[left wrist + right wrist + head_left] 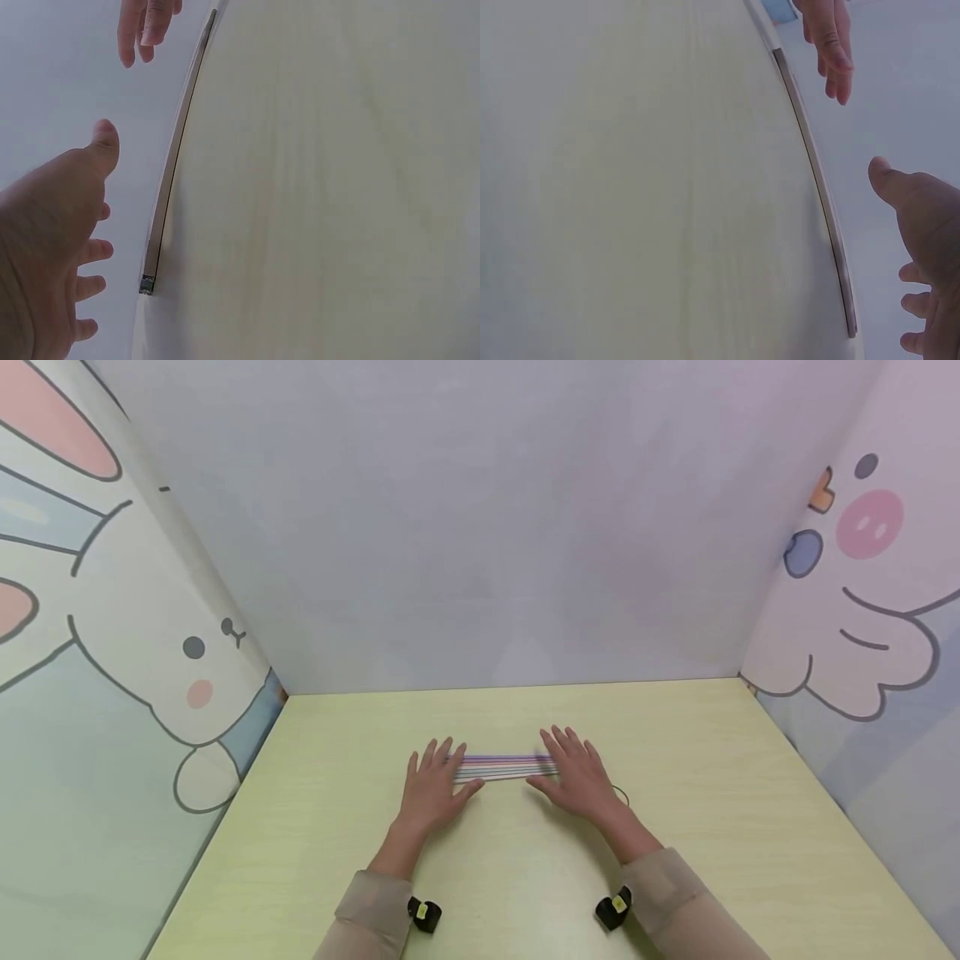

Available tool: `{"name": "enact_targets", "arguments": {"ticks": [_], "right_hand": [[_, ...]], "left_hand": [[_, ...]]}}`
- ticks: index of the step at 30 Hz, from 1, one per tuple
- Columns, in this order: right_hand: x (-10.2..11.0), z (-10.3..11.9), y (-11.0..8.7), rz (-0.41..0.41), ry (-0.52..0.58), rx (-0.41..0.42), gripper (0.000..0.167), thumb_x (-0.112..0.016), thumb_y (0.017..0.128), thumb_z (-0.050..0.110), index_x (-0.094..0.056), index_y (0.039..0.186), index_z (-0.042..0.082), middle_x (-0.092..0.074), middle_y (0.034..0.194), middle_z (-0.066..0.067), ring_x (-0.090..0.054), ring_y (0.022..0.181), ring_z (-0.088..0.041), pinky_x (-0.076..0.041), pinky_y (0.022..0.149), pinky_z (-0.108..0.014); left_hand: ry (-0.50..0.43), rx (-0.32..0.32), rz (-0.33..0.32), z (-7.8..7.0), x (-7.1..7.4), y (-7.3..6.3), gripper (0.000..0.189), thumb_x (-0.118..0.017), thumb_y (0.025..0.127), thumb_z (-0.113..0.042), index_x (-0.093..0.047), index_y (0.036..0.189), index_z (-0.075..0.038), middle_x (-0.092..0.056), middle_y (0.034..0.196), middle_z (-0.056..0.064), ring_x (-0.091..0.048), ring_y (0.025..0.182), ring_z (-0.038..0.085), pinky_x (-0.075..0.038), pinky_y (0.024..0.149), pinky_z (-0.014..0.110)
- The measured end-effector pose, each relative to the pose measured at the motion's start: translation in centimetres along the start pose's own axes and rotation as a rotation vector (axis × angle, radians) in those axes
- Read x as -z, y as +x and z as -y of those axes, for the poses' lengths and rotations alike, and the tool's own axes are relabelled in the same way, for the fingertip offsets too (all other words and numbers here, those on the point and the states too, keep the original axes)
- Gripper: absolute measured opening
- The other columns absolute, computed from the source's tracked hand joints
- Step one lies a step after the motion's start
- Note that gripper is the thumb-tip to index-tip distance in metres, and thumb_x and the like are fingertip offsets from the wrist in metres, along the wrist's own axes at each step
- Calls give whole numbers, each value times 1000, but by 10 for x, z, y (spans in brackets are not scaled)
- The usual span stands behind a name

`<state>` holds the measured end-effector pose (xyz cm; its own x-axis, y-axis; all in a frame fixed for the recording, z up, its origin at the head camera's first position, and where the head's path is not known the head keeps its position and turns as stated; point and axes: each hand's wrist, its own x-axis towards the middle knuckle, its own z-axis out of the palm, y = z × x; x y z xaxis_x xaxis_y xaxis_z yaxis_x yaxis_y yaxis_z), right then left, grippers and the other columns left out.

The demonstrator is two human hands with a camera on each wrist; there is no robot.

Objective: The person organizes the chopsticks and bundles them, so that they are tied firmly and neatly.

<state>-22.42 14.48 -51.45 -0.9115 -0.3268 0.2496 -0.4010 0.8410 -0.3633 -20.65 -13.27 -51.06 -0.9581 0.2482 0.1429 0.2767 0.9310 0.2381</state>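
Several thin, long coloured strands or sticks (504,767) lie side by side across the table, in purple, pink, blue and grey tones; their exact kind is unclear. At their left end is the left hand (433,789), fingers spread and thumb pointing inward. The right hand (576,777) is over their right end in a similar pose, hiding that end. In the left wrist view the bundle appears edge-on as a narrow brownish strip (176,157) with a dark end, apart from the left hand (56,225). The right wrist view shows the same strip (817,180) beside the right hand (930,232).
A thin dark loop (622,794) shows beside the right wrist. The pale wooden table (510,868) meets a plain grey wall (480,527) at the back. Printed cartoon panels stand at the left (142,635) and right (862,635). Each forearm wears a small black device.
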Motion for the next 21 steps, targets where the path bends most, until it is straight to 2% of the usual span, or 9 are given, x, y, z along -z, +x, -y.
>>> {"name": "enact_targets", "arguments": {"ticks": [11,21], "right_hand": [[-11,-1,6,5,-27,43,89,-70,89,53,-39,152,-1,-40,156,-21,-31,147,-40,-24,114,-63],[-13,4,14,79,-39,60,87,-69,90,54,-43,149,-4,-41,156,-20,-33,147,-37,-24,115,-61]], "left_hand": [[17,-4,17,2,-9,6,76,-50,96,-64,-41,156,-18,-34,162,11,-22,152,35,-14,118,59],[26,-37,32,2,-15,11,77,-50,95,-66,-43,154,-18,-35,161,10,-24,151,36,-16,118,60]]}}
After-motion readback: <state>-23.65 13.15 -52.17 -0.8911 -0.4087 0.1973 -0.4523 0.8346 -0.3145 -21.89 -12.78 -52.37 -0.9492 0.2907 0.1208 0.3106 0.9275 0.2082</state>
